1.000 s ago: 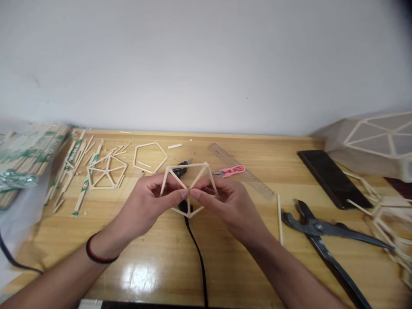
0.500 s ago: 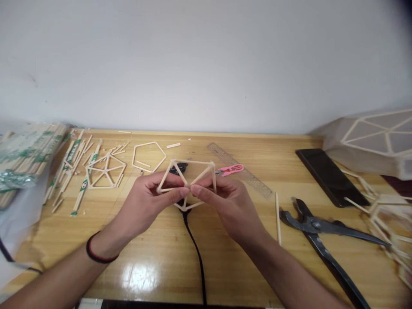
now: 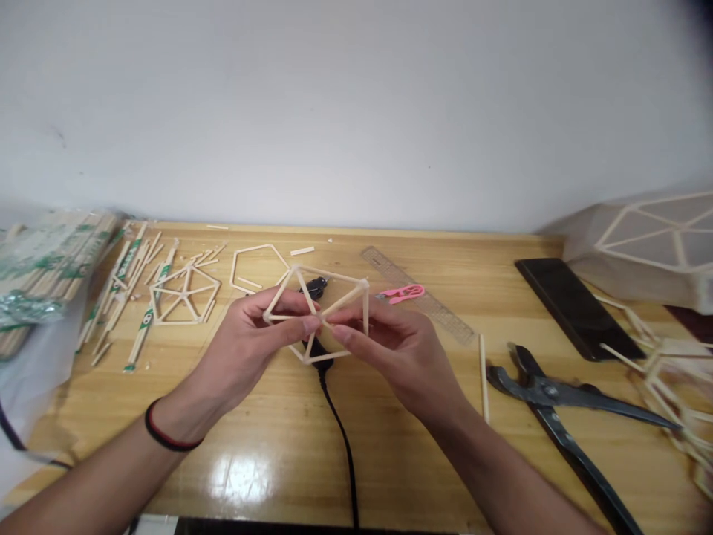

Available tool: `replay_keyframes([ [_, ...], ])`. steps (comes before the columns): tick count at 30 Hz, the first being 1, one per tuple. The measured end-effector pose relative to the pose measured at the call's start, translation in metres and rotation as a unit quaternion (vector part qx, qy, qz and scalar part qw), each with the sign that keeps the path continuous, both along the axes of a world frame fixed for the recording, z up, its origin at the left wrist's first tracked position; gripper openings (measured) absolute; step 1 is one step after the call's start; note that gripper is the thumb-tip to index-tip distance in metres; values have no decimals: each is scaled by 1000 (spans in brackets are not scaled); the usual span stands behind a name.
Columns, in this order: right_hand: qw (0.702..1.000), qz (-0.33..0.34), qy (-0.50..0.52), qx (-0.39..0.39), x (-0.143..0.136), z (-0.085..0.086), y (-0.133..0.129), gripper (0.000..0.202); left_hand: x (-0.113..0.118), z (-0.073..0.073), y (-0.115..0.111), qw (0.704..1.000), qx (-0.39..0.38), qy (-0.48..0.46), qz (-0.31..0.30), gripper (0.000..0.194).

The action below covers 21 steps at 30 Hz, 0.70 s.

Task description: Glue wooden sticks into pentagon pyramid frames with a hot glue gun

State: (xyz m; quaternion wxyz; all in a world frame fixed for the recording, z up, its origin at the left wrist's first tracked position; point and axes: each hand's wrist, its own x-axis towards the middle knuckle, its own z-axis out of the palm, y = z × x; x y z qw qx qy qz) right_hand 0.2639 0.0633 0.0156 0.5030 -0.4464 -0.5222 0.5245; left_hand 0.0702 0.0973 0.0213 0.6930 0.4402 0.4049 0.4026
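Note:
Both hands hold a pentagon frame of pale wooden sticks (image 3: 341, 300) with spokes meeting at its middle, lifted just above the wooden table (image 3: 390, 446). My left hand (image 3: 250, 349) pinches the frame's left side and centre with thumb and fingers. My right hand (image 3: 398, 353) grips its right side, fingertips meeting the left thumb at the hub. A black tool with a cord (image 3: 339, 423) lies under the frame, mostly hidden.
Left: a spoked stick pentagon (image 3: 183, 297), an empty pentagon (image 3: 259, 269), loose sticks, wrapped chopsticks (image 3: 44, 267). Right: ruler (image 3: 440, 312), pink snips (image 3: 402, 293), loose stick (image 3: 483, 379), black pliers (image 3: 562, 409), phone (image 3: 576, 308), a panelled stick model (image 3: 651, 245).
The frame has been turned in my fingers, rotating anticlockwise and shifting slightly left and up. Both hands kept their hold.

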Motion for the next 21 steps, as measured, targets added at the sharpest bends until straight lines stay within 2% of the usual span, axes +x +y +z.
replay_keyframes([
  [8,999,36,-1,-3,1,-3,-1,9,-1,3,0,1000,-18,-16,19,13],
  [14,999,53,-3,1,2,-3,1,6,-1,1,-2,1000,-3,-20,-22,12],
  [21,999,8,2,-38,5,-5,4,15,-2,-2,0,998,28,21,-60,17],
])
